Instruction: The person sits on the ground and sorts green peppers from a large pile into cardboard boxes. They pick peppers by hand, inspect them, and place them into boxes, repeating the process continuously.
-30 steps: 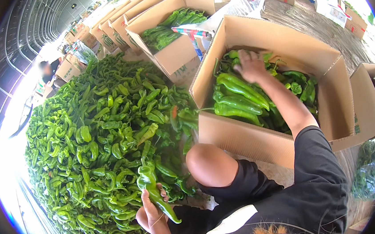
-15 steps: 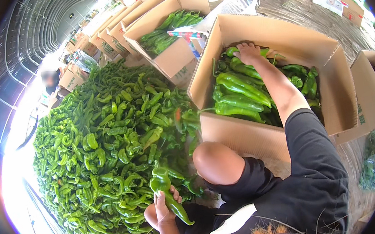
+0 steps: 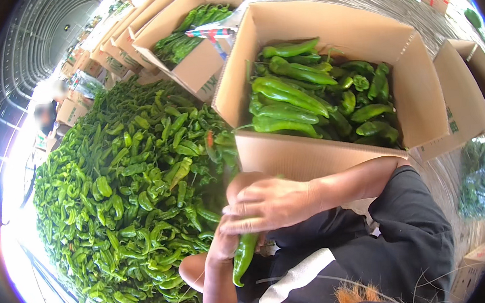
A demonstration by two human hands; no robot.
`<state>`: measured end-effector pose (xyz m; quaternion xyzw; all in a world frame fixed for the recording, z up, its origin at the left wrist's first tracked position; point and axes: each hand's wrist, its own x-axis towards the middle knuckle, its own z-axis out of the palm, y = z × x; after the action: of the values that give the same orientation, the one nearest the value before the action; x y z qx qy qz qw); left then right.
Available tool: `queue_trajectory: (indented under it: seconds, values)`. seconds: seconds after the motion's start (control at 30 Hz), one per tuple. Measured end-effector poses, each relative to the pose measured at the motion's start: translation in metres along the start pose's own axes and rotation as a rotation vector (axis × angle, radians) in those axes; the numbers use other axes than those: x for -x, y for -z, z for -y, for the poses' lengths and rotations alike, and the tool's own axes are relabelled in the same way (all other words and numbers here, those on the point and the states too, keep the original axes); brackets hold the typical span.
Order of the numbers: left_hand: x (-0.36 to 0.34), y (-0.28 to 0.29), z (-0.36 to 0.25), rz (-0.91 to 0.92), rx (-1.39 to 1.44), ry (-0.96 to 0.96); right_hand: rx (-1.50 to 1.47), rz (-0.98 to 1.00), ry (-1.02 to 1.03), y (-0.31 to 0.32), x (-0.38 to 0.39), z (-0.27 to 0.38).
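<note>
In front of my lap, my left hand grips a long green pepper, its tapered end pointing down. My right hand lies across the top of that pepper and my left fingers, its own fingers stretched out and slightly blurred. The pepper's upper part is hidden under it. Ahead to the right stands an open cardboard box, partly filled with green peppers; some lie side by side at its left. A large heap of green peppers spreads along my left side, close to my left hand.
Behind the heap stands another cardboard box with green peppers, a red-and-blue handled thing beside it. An open carton and a clear bag of greens are at the right. Farther back are more cartons and blurred people.
My right hand has left the box and come down to the pepper in my left hand. A pepper now lies at the box's far side. The view has shifted slightly.
</note>
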<state>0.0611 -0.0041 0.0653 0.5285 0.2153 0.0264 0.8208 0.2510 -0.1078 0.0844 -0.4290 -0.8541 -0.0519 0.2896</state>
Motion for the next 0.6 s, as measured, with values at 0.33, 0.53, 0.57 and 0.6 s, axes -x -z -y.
queue_trajectory:
  seconds: [0.33,0.53,0.57,0.6]
  values:
    - [0.011,0.006,0.033,0.030,0.141,0.043,0.510,0.001,-1.030,0.111,0.200,-0.019]
    - [0.017,0.005,0.047,0.064,-0.004,0.068,0.144,-0.075,-1.131,0.076,0.299,-0.036]
    - [0.020,0.006,0.050,0.066,-0.020,0.071,0.111,-0.057,-1.199,0.070,0.299,-0.037]
    - [0.023,0.009,0.052,0.053,0.005,0.075,0.079,-0.038,-1.268,0.065,0.300,-0.037]
